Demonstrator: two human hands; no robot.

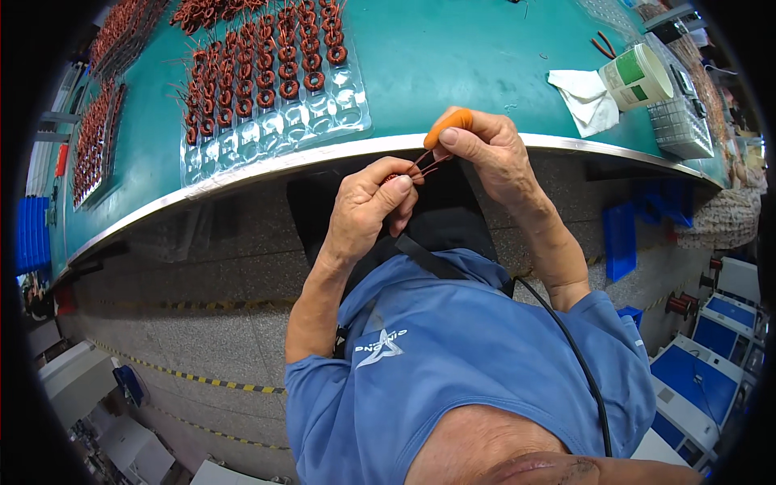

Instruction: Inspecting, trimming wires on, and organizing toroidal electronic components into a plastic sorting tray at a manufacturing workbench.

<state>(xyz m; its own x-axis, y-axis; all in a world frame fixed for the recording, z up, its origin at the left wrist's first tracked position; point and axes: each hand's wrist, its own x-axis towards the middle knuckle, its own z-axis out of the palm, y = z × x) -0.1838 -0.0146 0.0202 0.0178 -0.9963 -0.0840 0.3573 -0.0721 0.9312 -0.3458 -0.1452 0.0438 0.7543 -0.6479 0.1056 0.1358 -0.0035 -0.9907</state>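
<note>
My left hand (364,206) is closed on a small copper-wound ring coil (393,176), mostly hidden by the fingers. Its wire leads (432,168) stick out to the right. In my right hand (499,158) I grip the orange handle (447,128) of a slim tool. A thin shaft runs from the handle down to the coil beside my left fingertips; its tip is too small to make out. Both hands are in front of the table's near edge, above my lap. A clear plastic tray (356,115) on the table to the left holds rows of similar coils (265,98).
More coils (99,141) stand in trays at the far left. On the right of the green table (453,56) are a white cloth or tissue (584,101), a tipped paper cup (634,77) and a clear tray stack (683,121). Blue bins (620,241) stand below the table at right.
</note>
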